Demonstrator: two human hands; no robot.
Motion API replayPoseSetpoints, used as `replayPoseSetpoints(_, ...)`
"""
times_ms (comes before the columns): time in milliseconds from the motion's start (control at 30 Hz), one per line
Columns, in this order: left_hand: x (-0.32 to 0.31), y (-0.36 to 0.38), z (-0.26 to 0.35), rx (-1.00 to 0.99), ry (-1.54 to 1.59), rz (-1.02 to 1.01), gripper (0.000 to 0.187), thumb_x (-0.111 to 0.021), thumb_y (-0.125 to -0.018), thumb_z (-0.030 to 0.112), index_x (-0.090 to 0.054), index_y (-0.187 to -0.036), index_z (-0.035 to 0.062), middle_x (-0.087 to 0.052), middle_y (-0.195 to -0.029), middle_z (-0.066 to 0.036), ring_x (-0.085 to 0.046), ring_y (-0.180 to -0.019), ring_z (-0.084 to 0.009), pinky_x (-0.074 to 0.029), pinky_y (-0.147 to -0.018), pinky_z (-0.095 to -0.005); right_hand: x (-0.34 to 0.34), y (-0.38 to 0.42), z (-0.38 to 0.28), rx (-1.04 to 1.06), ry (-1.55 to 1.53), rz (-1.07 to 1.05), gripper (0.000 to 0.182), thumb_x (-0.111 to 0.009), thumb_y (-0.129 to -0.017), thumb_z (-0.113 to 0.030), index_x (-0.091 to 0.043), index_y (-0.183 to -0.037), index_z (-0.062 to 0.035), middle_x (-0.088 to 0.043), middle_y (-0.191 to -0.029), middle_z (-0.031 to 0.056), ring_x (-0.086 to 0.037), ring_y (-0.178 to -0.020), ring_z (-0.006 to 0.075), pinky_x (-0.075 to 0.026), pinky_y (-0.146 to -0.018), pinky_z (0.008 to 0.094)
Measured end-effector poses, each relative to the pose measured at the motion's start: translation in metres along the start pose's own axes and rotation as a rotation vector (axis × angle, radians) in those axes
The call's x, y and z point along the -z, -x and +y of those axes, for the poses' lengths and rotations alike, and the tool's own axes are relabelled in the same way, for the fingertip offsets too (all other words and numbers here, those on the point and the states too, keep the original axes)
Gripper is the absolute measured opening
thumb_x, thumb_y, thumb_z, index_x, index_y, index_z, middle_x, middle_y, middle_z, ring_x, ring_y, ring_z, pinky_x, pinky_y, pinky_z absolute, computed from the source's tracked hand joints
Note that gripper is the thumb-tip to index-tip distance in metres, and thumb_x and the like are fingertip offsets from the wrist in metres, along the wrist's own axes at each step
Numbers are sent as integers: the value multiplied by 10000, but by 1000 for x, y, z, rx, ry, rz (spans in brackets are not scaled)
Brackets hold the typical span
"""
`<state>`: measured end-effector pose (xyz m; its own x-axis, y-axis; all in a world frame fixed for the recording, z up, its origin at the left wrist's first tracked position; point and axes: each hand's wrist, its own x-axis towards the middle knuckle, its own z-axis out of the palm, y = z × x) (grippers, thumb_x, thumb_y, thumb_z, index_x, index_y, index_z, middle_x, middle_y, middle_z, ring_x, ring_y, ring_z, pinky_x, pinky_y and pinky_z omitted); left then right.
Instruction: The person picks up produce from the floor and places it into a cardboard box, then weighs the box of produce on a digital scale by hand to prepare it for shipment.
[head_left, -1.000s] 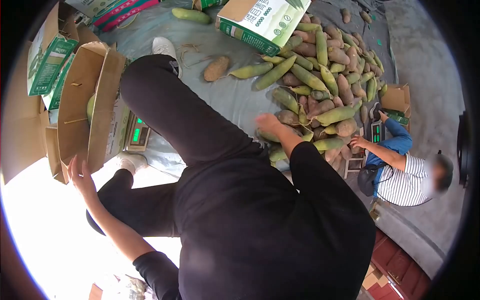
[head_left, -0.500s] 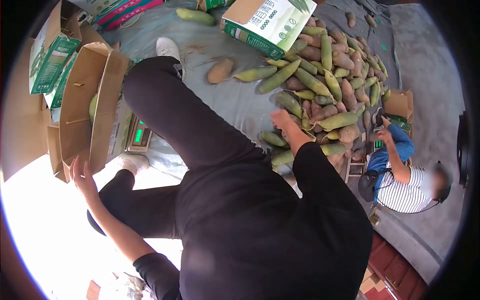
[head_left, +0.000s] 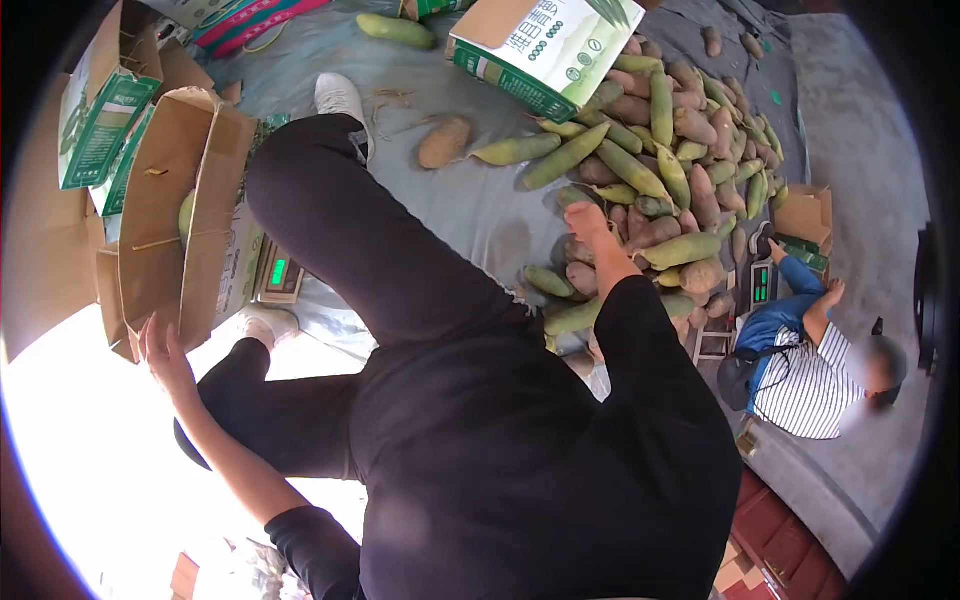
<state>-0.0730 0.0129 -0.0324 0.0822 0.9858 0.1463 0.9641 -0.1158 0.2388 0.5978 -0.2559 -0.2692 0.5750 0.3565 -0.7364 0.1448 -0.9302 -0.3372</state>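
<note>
My left hand [head_left: 166,358] is at the lower edge of an open cardboard box [head_left: 165,200], fingers apart, with nothing held. The box stands on a scale [head_left: 280,274] with a green display, and a bit of a green radish shows inside. My right hand [head_left: 587,222] is over the near side of a heap of green radishes [head_left: 630,172] and reddish-brown tubers [head_left: 703,195]. Its fingers are curled at the end of a green radish [head_left: 577,198]; whether they grip it is unclear.
A white and green carton [head_left: 545,45] lies beside the heap. More green boxes [head_left: 95,125] are at the upper left. A person in a striped shirt [head_left: 805,390] sits at the right beside another scale [head_left: 761,285]. A single brown tuber [head_left: 444,142] lies on the sheet.
My right hand has moved slightly up and right over the heap. My left hand has barely moved. The other person's arm has drawn back from the scale.
</note>
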Motion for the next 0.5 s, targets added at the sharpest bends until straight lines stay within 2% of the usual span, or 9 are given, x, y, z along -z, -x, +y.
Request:
replayPoseSetpoints(100, -2, 1, -5, 8, -27, 7, 341, -576, -859, 179, -575, -1177, 56, -528, -1202, -132, -492, -1125, -304, -379, -967, -393, -18, -7, -10, -6, -117, 15, 120, -585, -800, -141, -645, -903, -121, -620, -782, 0, -597, -650, 137, -431, -505, 309)
replayPoseSetpoints(167, -1, 2, -1, 32, -8, 7, 339, -575, -860, 179, -574, -1176, 56, -527, -1204, -133, -488, -1131, -303, -379, -966, -393, -37, -31, -7, 200, -51, 89, 184, -578, -762, -174, -676, -888, -85, -666, -829, 145, -618, -852, 323, -471, -725, 406)
replayPoseSetpoints(200, 0, 2, 2, 52, 15, 6, 338, -575, -861, 179, -574, -1176, 56, -527, -1205, -134, -484, -1137, -303, -379, -965, -393, -41, -38, -10, 203, -50, 85, 184, -578, -762, -174, -676, -888, -85, -666, -829, 145, -618, -852, 323, -471, -725, 406)
replayPoseSetpoints(267, 1, 1, 4, 27, -1, 9, 336, -574, -862, 178, -574, -1175, 57, -527, -1206, -132, -481, -1140, -302, -380, -965, -392, -50, -32, -40, 377, 148, 72, 202, -546, -767, -157, -659, -905, -63, -662, -836, 149, -608, -862, 350, -471, -745, 420)
replayPoseSetpoints(300, 2, 1, 5, -1, -12, 13, 333, -574, -863, 177, -574, -1174, 58, -527, -1207, -130, -478, -1143, -301, -380, -964, -391, -55, -30, -56, 380, 148, 67, 202, -546, -767, -157, -659, -905, -63, -662, -836, 149, -608, -862, 350, -471, -745, 420)
replayPoseSetpoints(367, 3, 1, 10, 10, -11, 13, 332, -574, -862, 169, -574, -1175, 60, -527, -1208, -127, -474, -1150, -298, -379, -965, -389, -68, -35, -80, 490, 307, 115, 230, -518, -772, -131, -629, -962, -65, -644, -962, 147, -591, -921, 351, -467, -797, 417)
replayPoseSetpoints(400, 3, 1, 12, 16, -6, 11, 330, -575, -862, 161, -573, -1177, 63, -528, -1209, -124, -469, -1157, -296, -378, -966, -388, -74, -34, -92, 496, 306, 107, 230, -518, -772, -131, -629, -962, -65, -644, -962, 147, -591, -921, 351, -467, -797, 417)
replayPoseSetpoints(467, 2, 1, 12, 29, 5, 10, 330, -577, -860, 154, -572, -1177, 64, -526, -1212, -120, -467, -1162, -293, -379, -965, -388, -88, -37, -114, 669, 309, 229, 232, -566, -765, -141, -634, -975, -70, -619, -1021, 140, -570, -1003, 318, -455, -851, 397)
replayPoseSetpoints(500, 2, 1, 12, 35, 25, 10, 331, -580, -858, 147, -571, -1178, 65, -525, -1216, -116, -464, -1168, -290, -380, -964, -387, -95, -39, -127, 682, 309, 217, 232, -566, -765, -141, -634, -975, -70, -619, -1021, 140, -570, -1003, 318, -455, -851, 397)
